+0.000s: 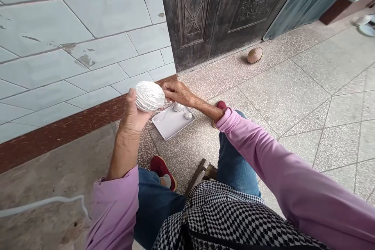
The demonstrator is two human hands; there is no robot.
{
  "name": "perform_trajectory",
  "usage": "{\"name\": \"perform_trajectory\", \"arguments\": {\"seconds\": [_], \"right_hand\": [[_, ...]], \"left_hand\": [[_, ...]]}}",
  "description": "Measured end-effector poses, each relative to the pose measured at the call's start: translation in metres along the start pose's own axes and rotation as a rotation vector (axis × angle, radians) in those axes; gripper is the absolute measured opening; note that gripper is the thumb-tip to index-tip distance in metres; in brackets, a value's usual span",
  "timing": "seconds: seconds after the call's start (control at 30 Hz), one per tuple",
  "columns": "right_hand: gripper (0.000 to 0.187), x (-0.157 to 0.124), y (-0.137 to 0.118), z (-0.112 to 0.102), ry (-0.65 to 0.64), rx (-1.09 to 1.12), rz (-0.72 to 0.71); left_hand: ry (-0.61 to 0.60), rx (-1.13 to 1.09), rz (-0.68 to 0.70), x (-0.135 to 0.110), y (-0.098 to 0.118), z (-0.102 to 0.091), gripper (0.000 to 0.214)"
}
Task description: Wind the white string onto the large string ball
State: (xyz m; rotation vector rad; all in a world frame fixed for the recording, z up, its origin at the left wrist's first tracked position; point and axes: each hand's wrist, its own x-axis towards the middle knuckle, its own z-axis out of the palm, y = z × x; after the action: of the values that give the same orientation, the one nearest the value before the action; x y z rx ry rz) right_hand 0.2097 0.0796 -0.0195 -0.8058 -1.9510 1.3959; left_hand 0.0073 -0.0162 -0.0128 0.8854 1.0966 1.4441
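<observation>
A large ball of white yarn [149, 97] rests in my left hand [137, 119], held up in front of the wall with the thumb along its left side. My right hand [179, 93] is closed in a pinch at the ball's right edge. Whatever lies between those fingertips is too small to make out. Below the hands, a pale shallow tray [171, 128] sits on the floor. It carries a small white ball [188, 115] with a rough surface and another white wound piece [178, 107], partly overlapped by my right hand.
White tiled wall [102, 15] stands at left, with a dark carved door [202, 19] beside it. Near the door's foot lies a brownish ball [254, 55]. A white hose or cable [47, 202] runs along the floor at left. My knees flank a wooden stool [197, 174].
</observation>
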Motion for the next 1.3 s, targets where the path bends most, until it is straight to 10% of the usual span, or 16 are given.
{"name": "perform_trajectory", "arguments": {"seconds": [0.33,0.73,1.0,1.2,1.3], "right_hand": [[0.047,0.004,0.032,0.024,-0.212,0.241,0.073],[0.065,0.000,0.021,-0.001,-0.261,0.392,0.064],[0.080,0.013,0.050,-0.002,-0.380,0.390,-0.011],[0.011,0.003,0.044,0.017,-0.256,0.159,0.049],[0.025,-0.010,0.028,0.025,-0.370,0.046,-0.039]], "left_hand": [[0.226,-0.081,0.199,0.012,-0.018,0.007,0.097],[0.055,0.083,-0.051,-0.016,0.032,-0.011,0.099],[0.012,0.220,-0.076,-0.019,0.027,-0.011,0.099],[0.189,0.036,0.059,-0.002,0.021,-0.021,0.107],[0.309,0.004,0.054,0.004,0.016,-0.030,0.110]]}}
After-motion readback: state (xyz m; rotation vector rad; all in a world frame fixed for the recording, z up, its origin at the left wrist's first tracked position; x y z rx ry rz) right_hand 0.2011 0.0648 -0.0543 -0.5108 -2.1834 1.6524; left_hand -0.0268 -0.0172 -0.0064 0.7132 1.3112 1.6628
